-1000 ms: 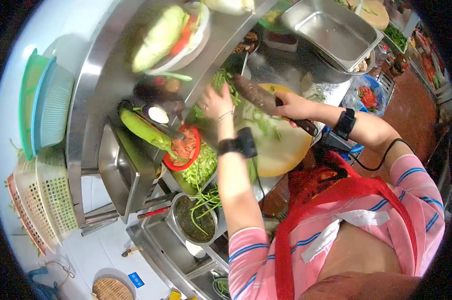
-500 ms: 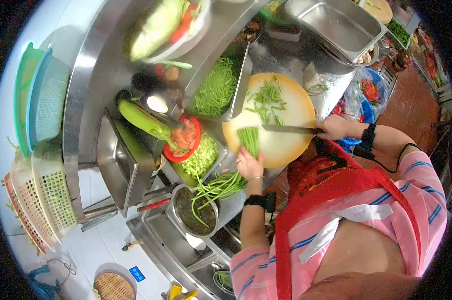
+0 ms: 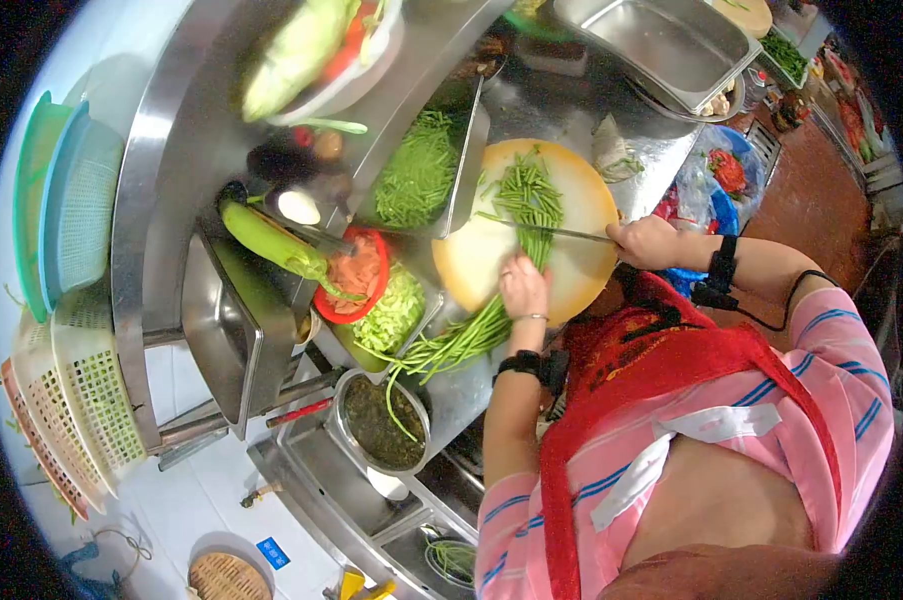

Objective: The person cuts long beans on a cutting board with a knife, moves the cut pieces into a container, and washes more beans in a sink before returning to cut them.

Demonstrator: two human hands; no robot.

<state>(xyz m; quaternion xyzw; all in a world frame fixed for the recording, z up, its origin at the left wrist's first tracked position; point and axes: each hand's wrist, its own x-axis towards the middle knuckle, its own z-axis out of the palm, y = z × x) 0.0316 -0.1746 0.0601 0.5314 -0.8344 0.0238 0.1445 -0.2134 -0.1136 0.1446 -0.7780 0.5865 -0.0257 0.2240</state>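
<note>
On the round cutting board [image 3: 586,190] lies a pile of cut green bean pieces [image 3: 529,192]. My left hand [image 3: 524,288] is closed around a bundle of long green beans [image 3: 466,340], whose uncut ends trail left past the board's edge. My right hand [image 3: 645,243] grips the handle of a knife [image 3: 571,234]. The blade lies across the beans, just beyond my left fingers. A metal tray of cut beans [image 3: 414,170] stands left of the board.
A red bowl of pinkish slices [image 3: 359,275] rests by chopped light-green vegetable [image 3: 396,308]. Below is a metal pot [image 3: 379,420] beside the sink [image 3: 341,480]. An empty metal pan [image 3: 661,45] is at the top, a cloth-like bundle [image 3: 613,150] right of the board.
The pile of cut pieces on the board has grown. My left hand has moved lower right along the bundle, and the knife now crosses the beans. The view has shifted slightly.
</note>
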